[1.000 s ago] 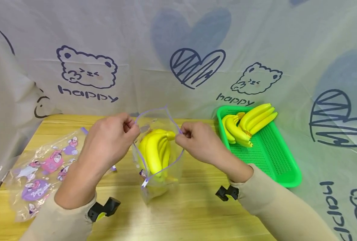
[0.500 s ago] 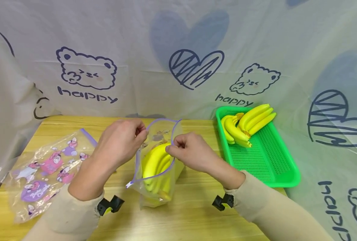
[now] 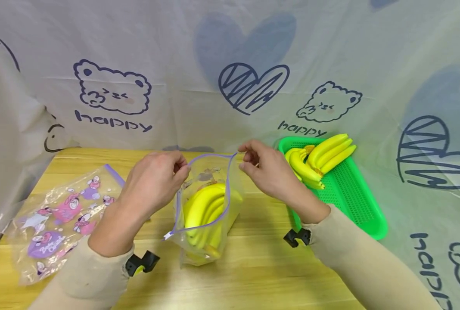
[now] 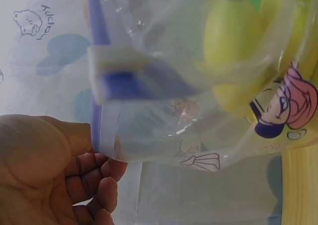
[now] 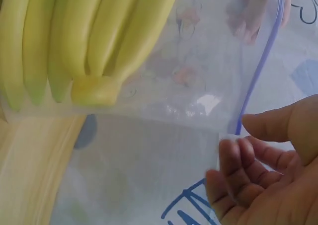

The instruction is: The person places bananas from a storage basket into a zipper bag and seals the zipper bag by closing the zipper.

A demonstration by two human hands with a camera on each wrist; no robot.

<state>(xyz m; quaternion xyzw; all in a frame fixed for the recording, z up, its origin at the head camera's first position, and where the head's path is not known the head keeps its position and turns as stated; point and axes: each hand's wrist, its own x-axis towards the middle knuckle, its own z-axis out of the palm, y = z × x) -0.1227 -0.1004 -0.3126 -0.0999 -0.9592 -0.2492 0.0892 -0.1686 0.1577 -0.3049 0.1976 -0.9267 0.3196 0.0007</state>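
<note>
A clear zip bag (image 3: pixel 199 256) with a purple-edged mouth stands gaping at the middle of the table, a bunch of yellow bananas (image 3: pixel 204 209) inside. My left hand (image 3: pixel 156 176) pinches the left side of its rim; the thumb (image 4: pixel 79 138) lies against the purple strip, close to the white slider (image 4: pixel 119 71). At the bag's far right corner is my right hand (image 3: pixel 270 170), thumb and fingers apart on either side of that corner. In the right wrist view, the thumb tip is right at the purple zip edge (image 5: pixel 261 71), with the other fingers bent below it.
On the left of the wooden table (image 3: pixel 261 267) lies a second clear bag (image 3: pixel 67 211) with pink and purple cartoon prints. A green basket (image 3: pixel 379 224) at the right holds more bananas (image 3: pixel 331 150). A printed curtain (image 3: pixel 183 51) hangs behind.
Both hands and the bag have shifted; its mouth has turned and now faces me more. My right hand has left the right-hand rim and moved up and right to the far corner.
</note>
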